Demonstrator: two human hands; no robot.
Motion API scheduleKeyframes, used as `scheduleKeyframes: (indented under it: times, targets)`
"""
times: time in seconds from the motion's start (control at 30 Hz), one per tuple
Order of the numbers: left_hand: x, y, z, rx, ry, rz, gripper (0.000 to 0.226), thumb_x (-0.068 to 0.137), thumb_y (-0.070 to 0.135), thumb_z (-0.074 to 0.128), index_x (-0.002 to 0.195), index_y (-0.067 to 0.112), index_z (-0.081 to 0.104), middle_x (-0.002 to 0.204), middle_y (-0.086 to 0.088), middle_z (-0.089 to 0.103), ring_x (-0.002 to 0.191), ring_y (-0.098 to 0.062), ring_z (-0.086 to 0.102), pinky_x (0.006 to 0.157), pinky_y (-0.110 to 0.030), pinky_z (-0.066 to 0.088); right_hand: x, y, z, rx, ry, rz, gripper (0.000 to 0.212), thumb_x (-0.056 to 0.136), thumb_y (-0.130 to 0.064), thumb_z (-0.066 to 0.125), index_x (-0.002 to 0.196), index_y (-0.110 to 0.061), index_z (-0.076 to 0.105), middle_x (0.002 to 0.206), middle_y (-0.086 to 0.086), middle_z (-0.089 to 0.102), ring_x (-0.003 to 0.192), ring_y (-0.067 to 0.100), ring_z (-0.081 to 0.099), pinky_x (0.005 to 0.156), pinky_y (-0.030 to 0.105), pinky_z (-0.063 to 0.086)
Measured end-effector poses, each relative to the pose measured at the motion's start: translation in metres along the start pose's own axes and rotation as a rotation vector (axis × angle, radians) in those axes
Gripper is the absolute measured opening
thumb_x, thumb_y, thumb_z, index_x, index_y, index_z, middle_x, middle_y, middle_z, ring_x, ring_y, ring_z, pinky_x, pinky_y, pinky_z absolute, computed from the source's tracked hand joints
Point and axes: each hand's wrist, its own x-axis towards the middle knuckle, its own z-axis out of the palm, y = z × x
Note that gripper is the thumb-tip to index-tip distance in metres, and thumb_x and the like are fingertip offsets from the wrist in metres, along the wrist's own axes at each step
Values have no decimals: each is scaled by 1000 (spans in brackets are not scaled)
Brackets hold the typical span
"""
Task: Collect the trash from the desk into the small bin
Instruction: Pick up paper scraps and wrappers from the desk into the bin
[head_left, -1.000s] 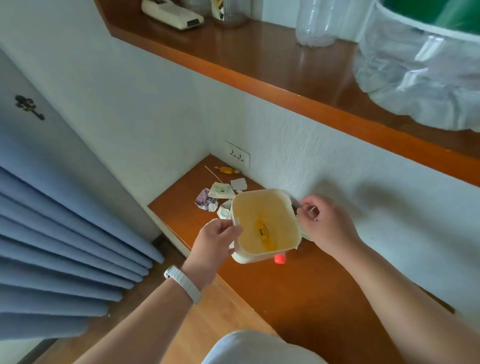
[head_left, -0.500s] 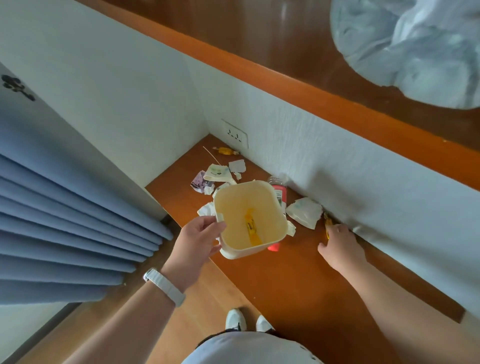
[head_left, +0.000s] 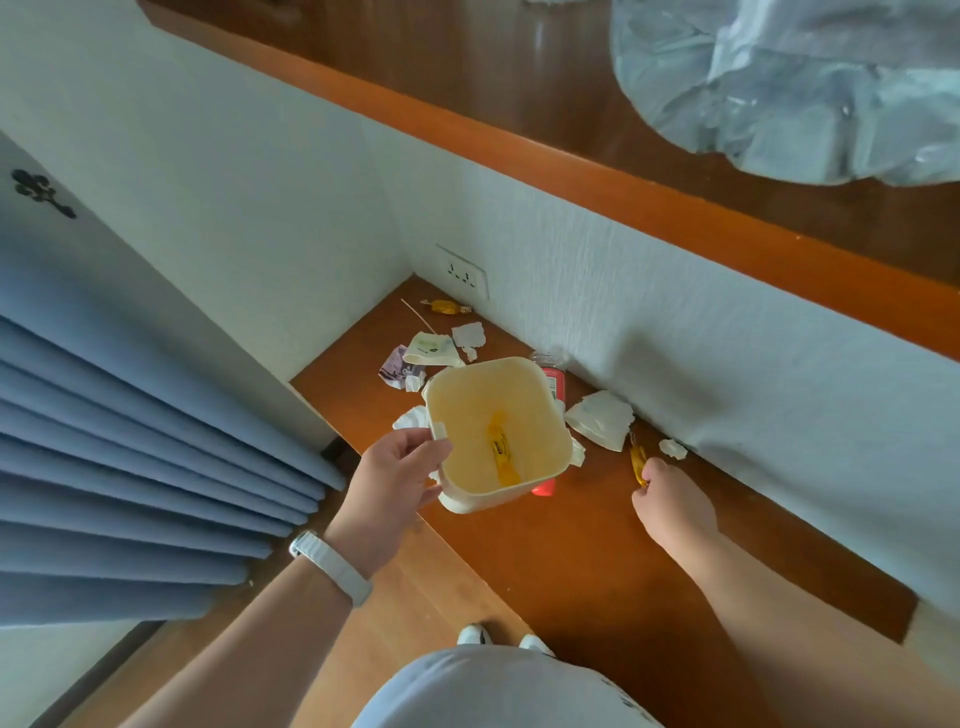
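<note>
My left hand (head_left: 395, 478) grips the bin (head_left: 467, 415) mid-frame over the desk (head_left: 571, 571), and my right hand (head_left: 675, 504) has left its rim to pinch the wrapper (head_left: 636, 460) right of centre, so another piece looks ready to go in.

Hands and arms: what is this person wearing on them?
No sleeves or gloves show on either arm. The left hand has a white band at the wrist, like a watch strap; the right hand shows nothing worn.
</note>
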Motion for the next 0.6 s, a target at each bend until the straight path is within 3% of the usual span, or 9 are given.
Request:
scheduleKeyframes:
  times: [0.2, 0.3, 0.4, 0.53, 0.6]
  targets:
    - [-6, 3, 1, 6, -27, 16, 9, 97, 25, 70, 103, 19, 73, 106, -5, 79, 103, -20, 75, 88, -40, 64, -25, -14, -38, 197, 205, 9, 13, 94, -23, 56, 104, -19, 63, 85, -8, 57, 64, 9, 56, 56, 31, 54]
    - [-6, 4, 4, 11, -62, 17, 12, 98, 25, 70, 107, 18, 72, 108, -4, 79, 105, -20, 74, 93, -44, 63, -40, -25, -68, 330, 331, -50, 12, 93, -18, 57, 101, -17, 65, 90, -6, 59, 67, 10, 56, 57, 29, 52]
    - [-5, 4, 8, 29, -84, 31, 16, 98, 27, 69, 109, 16, 73, 108, -5, 78, 106, -21, 73, 92, -44, 64, -58, -38, -99, 460, 447, -131, 10, 89, -14, 63, 97, -18, 65, 86, -7, 59, 67, 7, 54, 56, 24, 44]
    - [-3, 1, 13, 25, -92, 46, 14, 97, 28, 70, 105, 17, 74, 106, -5, 79, 104, -21, 74, 90, -43, 64, -82, -56, -135, 633, 558, -244, 15, 85, -9, 67, 93, -21, 64, 80, -6, 59, 61, 12, 54, 55, 28, 47]
    - [-4, 0, 14, 5, -90, 40, 12, 97, 28, 71, 104, 19, 75, 104, -2, 80, 102, -20, 74, 85, -39, 64, -92, -64, -148, 719, 565, -306, 19, 85, -9, 67, 92, -26, 62, 78, -6, 60, 55, 12, 55, 51, 21, 45]
